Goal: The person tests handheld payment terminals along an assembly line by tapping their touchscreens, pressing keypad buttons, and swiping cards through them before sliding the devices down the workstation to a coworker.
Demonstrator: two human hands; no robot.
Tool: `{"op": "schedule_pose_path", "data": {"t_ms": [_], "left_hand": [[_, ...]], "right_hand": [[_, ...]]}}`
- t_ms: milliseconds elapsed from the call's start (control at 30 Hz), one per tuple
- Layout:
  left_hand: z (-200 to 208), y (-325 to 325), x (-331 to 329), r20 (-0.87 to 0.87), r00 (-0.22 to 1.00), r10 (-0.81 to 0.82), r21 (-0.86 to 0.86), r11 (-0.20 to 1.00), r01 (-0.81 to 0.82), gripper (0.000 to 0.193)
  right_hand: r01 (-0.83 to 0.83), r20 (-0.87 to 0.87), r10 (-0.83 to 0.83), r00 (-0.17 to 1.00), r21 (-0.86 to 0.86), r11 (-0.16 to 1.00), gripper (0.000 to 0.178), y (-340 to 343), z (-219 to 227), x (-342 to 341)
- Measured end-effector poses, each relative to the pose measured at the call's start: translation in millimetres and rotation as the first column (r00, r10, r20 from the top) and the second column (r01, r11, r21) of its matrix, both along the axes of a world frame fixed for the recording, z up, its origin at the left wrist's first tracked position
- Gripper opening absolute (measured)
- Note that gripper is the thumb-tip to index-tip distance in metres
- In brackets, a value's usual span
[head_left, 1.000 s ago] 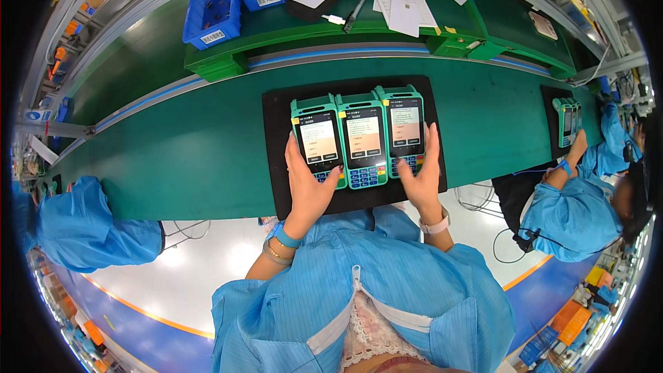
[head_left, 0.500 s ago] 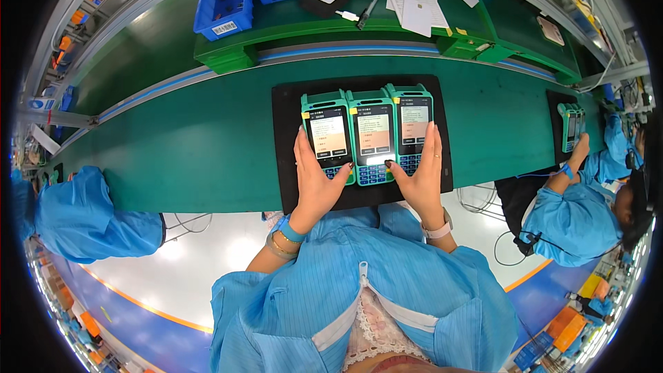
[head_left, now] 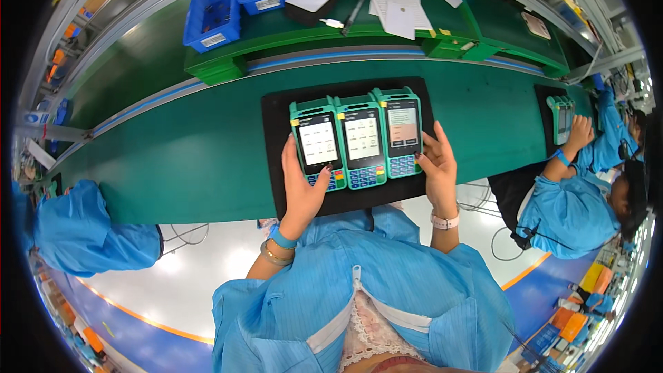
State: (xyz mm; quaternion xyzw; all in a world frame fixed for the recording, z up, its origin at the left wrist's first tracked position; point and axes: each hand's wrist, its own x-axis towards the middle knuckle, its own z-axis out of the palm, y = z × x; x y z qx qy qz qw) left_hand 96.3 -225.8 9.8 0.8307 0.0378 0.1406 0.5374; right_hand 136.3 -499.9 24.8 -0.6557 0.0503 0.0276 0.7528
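Observation:
Three green handheld payment terminals stand side by side on a black mat (head_left: pixel 275 124), screens up and keypads toward me. White icon pages show on the left terminal (head_left: pixel 318 141) and the middle terminal (head_left: pixel 362 139); the right terminal (head_left: pixel 403 126) shows text with an orange lower part. My left hand (head_left: pixel 302 192) lies along the left terminal's outer side, fingers stretched, its thumb over the lower screen edge. Beside the right terminal is my right hand (head_left: pixel 440 171), fingers spread, with the thumb tip at the top right of the keypad.
A raised green shelf (head_left: pixel 276 52) runs behind the bench, bearing two blue bins (head_left: pixel 214 17) of small parts, papers (head_left: pixel 400 3) and a black pen (head_left: pixel 356 8). At the right, a co-worker (head_left: pixel 573 197) has a hand near another terminal (head_left: pixel 561 119). Another person's blue sleeve (head_left: pixel 97 231) is at the left.
The left and middle screens have switched from text pages to white icon pages. My right thumb has left the middle terminal and moved right to the right terminal. My left hand remains at the left terminal.

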Motion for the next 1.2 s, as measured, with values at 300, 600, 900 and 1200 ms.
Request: {"op": "schedule_pose_path", "data": {"t_ms": [300,600,900,1200], "left_hand": [[33,4,-11,0.217,0.974,-0.067,0.521,0.851,-0.058,0.057],[32,0,-13,0.218,0.975,-0.053,0.583,0.808,-0.086,0.043],[27,-5,-12,0.214,0.973,-0.09,0.593,0.803,-0.056,0.04],[34,-14,3,0.22,0.97,-0.106,0.625,0.779,-0.056,0.036]], "right_hand": [[0.323,0.522,0.299,0.799,-0.791,0.52,0.037,43,23,-1],[0.256,0.442,0.493,0.749,-0.88,0.4,0.039,92,25,7],[0.414,0.541,0.373,0.753,-0.832,0.37,0.035,59,20,10],[0.408,0.58,0.382,0.719,-0.798,0.444,0.031,70,25,4]]}}
